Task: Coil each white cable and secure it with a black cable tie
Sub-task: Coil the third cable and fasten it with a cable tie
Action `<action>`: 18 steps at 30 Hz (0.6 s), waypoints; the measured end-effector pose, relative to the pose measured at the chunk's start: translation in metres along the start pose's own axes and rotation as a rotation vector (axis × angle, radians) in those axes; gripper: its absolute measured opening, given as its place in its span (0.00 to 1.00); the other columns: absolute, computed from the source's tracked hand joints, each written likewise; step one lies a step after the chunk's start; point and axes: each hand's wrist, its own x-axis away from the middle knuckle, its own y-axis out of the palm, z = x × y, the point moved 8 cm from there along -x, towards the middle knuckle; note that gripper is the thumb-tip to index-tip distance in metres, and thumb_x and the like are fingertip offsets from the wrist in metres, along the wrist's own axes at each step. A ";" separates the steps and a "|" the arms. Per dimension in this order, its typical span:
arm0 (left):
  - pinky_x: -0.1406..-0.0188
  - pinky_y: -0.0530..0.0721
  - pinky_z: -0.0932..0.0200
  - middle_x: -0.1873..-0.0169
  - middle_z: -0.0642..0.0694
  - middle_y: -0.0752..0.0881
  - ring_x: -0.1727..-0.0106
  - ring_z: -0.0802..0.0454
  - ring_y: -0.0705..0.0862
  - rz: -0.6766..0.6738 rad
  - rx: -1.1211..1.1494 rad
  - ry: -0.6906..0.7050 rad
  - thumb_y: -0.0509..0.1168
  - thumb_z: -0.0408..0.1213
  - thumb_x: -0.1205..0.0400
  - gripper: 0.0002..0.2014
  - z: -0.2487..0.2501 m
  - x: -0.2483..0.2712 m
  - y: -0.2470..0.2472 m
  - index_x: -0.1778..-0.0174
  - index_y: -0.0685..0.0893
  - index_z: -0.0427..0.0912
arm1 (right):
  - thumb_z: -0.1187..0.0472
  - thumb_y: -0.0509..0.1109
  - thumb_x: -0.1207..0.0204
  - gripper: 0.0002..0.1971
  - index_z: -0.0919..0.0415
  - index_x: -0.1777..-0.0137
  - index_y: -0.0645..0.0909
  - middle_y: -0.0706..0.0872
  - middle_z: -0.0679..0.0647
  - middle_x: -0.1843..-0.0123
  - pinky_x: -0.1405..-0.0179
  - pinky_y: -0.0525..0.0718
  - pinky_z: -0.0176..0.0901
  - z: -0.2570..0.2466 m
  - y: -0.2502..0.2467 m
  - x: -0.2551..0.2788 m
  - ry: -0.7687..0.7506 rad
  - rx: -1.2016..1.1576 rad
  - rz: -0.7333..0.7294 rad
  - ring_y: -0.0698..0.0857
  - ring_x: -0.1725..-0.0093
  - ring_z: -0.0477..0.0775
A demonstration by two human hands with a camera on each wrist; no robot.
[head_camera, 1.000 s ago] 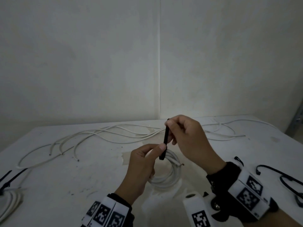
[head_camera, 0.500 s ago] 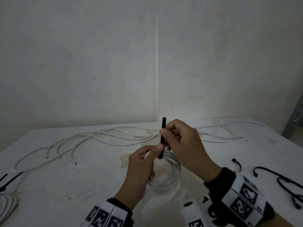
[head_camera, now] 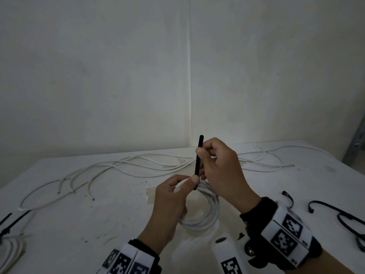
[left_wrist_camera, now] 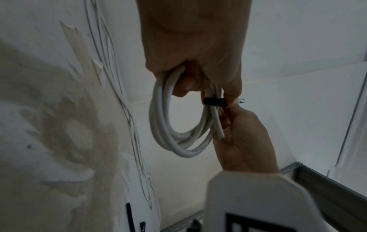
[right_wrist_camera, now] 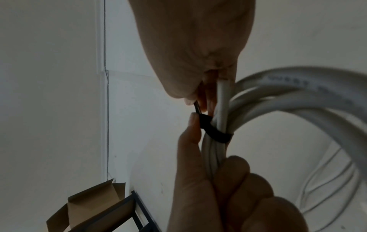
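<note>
A: What are the fingers doing?

B: The left hand curls round the coiled white cable at frame centre, thumb at the black cable tie. The right hand pinches the tie's upright tail.

A: And the wrist views?

B: Both show the tie's band looped round the bundled strands, hidden from the head view.
</note>
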 end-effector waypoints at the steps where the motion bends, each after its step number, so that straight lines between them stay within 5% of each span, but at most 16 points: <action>1: 0.86 0.65 0.67 0.91 0.54 0.72 0.88 0.60 0.63 0.005 -0.005 -0.004 0.66 0.37 0.23 0.09 -0.002 0.001 -0.002 0.67 0.83 0.40 | 0.62 0.64 0.20 0.09 0.54 0.63 0.73 0.82 0.56 0.68 0.71 0.84 0.47 0.003 0.004 0.001 0.021 -0.028 -0.042 0.82 0.75 0.49; 5: 0.86 0.63 0.67 0.91 0.54 0.66 0.88 0.58 0.60 0.061 0.010 -0.022 0.67 0.40 0.24 0.09 -0.007 -0.001 -0.017 0.67 0.85 0.40 | 0.53 0.61 0.20 0.07 0.49 0.59 0.75 0.81 0.43 0.66 0.62 0.78 0.32 0.023 0.025 0.014 0.087 -0.041 -0.288 0.79 0.68 0.35; 9: 0.86 0.62 0.67 0.88 0.53 0.63 0.87 0.58 0.60 0.102 0.142 -0.032 0.60 0.43 0.18 0.15 -0.002 -0.009 -0.031 0.65 0.82 0.37 | 0.40 0.52 0.26 0.22 0.55 0.57 0.79 0.81 0.45 0.67 0.66 0.72 0.27 0.034 0.044 0.038 0.127 0.024 -0.485 0.77 0.69 0.35; 13: 0.79 0.73 0.61 0.84 0.47 0.70 0.84 0.55 0.68 0.008 0.200 -0.093 0.52 0.45 0.15 0.19 -0.002 -0.009 -0.033 0.63 0.81 0.36 | 0.46 0.53 0.21 0.13 0.50 0.57 0.76 0.76 0.46 0.73 0.67 0.73 0.33 0.034 0.049 0.037 0.128 -0.054 -0.397 0.80 0.72 0.42; 16: 0.66 0.83 0.58 0.71 0.45 0.79 0.74 0.55 0.81 -0.058 0.012 -0.042 0.53 0.41 0.15 0.14 0.000 -0.004 -0.039 0.56 0.81 0.37 | 0.49 0.54 0.20 0.10 0.48 0.58 0.74 0.74 0.46 0.73 0.71 0.72 0.31 0.034 0.052 0.033 0.143 -0.086 -0.352 0.76 0.74 0.41; 18: 0.62 0.83 0.58 0.71 0.47 0.77 0.73 0.57 0.82 -0.089 -0.065 -0.010 0.53 0.40 0.15 0.13 0.002 0.000 -0.044 0.52 0.81 0.37 | 0.52 0.55 0.18 0.10 0.49 0.59 0.74 0.73 0.46 0.73 0.74 0.71 0.29 0.035 0.058 0.032 0.162 -0.105 -0.340 0.74 0.77 0.39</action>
